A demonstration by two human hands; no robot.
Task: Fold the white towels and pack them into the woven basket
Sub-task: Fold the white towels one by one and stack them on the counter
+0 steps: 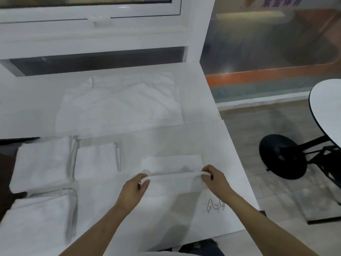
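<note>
Hands pinch white towel.

The towel and the folded stacks look like soft, matt white cloth. The desk is smooth matt white, the window frame glossier.

The lower-left folded towel stack and round table are cut off.

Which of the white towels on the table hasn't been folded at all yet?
The rumpled towel at the far side, under the window, lies spread out and wrinkled. The stacks at left are folded, and both hands pinch the towel being folded.
</note>
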